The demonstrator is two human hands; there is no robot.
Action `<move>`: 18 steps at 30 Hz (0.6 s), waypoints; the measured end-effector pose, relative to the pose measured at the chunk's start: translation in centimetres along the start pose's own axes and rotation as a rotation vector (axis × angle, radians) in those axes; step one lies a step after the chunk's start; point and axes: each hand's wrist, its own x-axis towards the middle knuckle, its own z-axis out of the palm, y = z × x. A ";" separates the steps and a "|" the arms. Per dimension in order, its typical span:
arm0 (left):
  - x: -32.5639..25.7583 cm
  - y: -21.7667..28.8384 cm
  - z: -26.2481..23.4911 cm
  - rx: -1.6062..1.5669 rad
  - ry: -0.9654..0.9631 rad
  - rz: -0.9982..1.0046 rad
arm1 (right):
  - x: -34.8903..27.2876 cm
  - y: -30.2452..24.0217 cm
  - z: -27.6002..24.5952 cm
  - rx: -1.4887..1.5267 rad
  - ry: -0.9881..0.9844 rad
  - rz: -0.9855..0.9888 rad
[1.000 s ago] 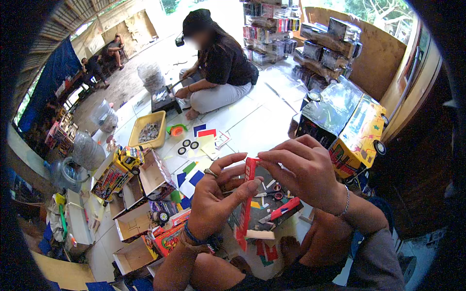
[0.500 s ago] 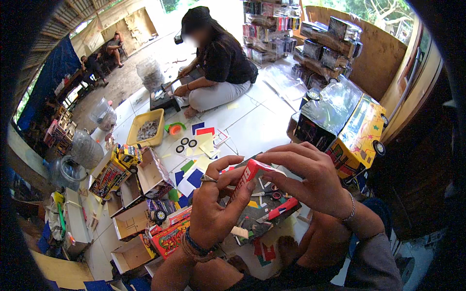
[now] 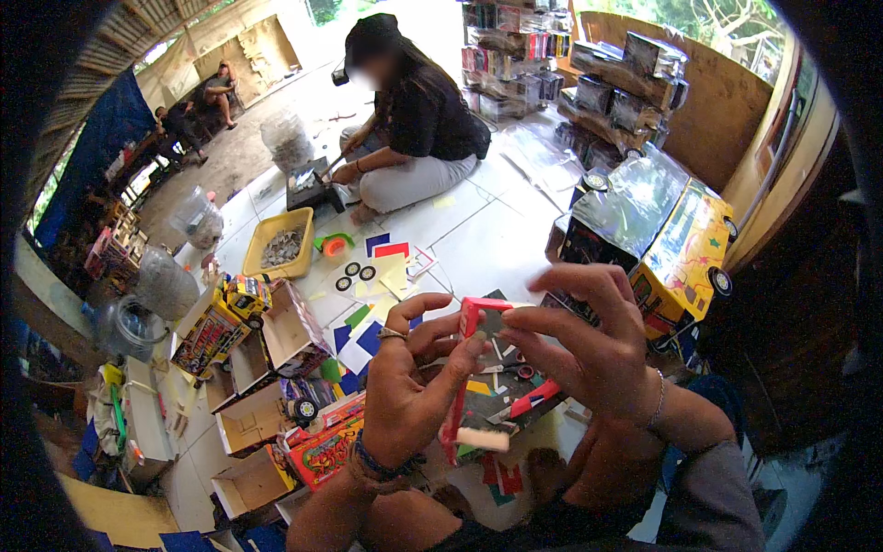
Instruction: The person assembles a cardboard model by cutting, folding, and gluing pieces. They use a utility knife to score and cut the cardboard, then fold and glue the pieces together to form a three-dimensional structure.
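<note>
While the left hand [image 3: 409, 386] now grips the red frame [image 3: 464, 368] upright by its edge, the right hand [image 3: 579, 345] has shifted to pinch its top corner, suggesting fitting continues above the lap.

white tiled floor [image 3: 478, 239] bears paper scraps [image 3: 391, 262], yellow tray [image 3: 256, 267].

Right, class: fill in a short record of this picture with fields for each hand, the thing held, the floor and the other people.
left hand: grips the red frame's left edge
right hand: pinches the frame's top
held thing: red frame, upright between both hands
floor: yellow tray, open cardboard boxes, coloured paper pieces, yellow toy bus
other people: seated person working beyond the tray
</note>
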 end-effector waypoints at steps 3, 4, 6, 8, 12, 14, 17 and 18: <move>0.1 0.0 0.0 -0.027 0.082 0.039 | -0.3 -1.2 -0.3 0.082 -0.072 0.106; 0.1 0.1 0.0 0.050 0.110 0.059 | -0.3 -1.4 -0.1 0.261 -0.132 0.262; 0.1 0.1 0.2 0.159 0.156 0.097 | -0.3 -1.6 0.5 0.616 -0.252 0.578; 0.0 0.2 0.5 0.138 0.172 0.147 | -0.2 -1.4 1.4 0.655 -0.178 0.495; -0.3 0.1 0.6 0.209 0.226 0.194 | 0.0 -1.1 1.9 0.810 -0.212 0.594; -0.3 -0.2 0.6 0.296 0.242 0.253 | 0.2 -1.0 1.8 0.984 -0.254 0.729; -0.2 -0.6 0.4 0.389 0.250 0.371 | 0.5 -0.8 1.4 1.225 -0.353 0.928; -0.2 -0.7 0.3 0.414 0.251 0.390 | 0.5 -0.9 1.5 1.247 -0.338 0.953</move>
